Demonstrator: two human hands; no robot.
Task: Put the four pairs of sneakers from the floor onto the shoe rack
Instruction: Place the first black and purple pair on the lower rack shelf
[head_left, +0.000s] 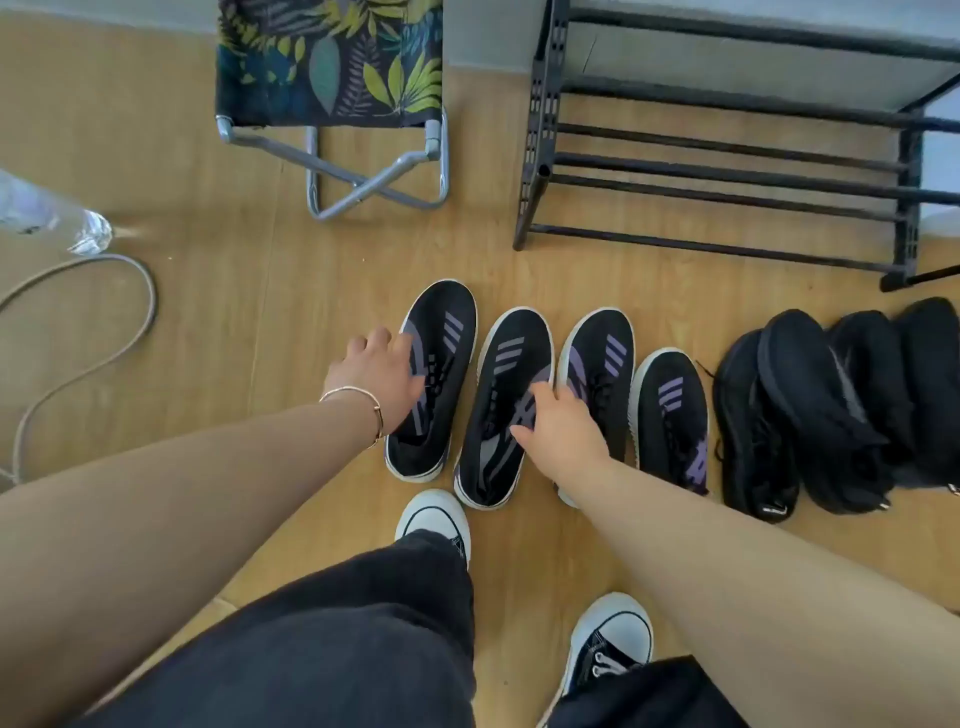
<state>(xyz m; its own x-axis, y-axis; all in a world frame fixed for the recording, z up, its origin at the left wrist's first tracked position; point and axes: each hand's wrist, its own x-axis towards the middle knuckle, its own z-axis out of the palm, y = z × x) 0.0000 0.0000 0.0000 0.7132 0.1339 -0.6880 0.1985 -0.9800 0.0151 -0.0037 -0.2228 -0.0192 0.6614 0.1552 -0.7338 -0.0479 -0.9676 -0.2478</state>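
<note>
Grip, left: left hand (382, 375) rests on the collar of the leftmost black-and-purple sneaker (434, 376), fingers curled over the inner edge; whether they have closed on it cannot be told
Grip, right: right hand (558, 428) lies across the opening of the second black-and-purple sneaker (506, 405), fingers bent down toward the tongue; contact is plain, a firm pinch is not
Task things: four black-and-purple sneakers stand side by side on the wooden floor (260, 322), toes pointing to the shoe rack (727, 171); the third (605, 358) and fourth (672, 410) are untouched; a cluster of all-black sneakers (831, 410) lies just to the right
Rack: black, with bar shelves, no shoes on it in view; it stands beyond the row, to the right
Step in hand: likely lifting the first pair, one shoe per hand
How to do it well: hook fingers inside each collar with the thumb outside, so the soft knit does not fold; lift straight up to clear the neighbouring shoe, which sits nearly touching; carry both soles down, and set them across two bars so they do not drop between
Hidden: the right forearm covers the heel of the third sneaker; fingertips of both hands are out of sight inside or behind the shoes
Cut off: the rack's right end and the rightmost black shoe leave the view
Hard to make out: the black sneakers overlap, so their count is uncertain
</note>
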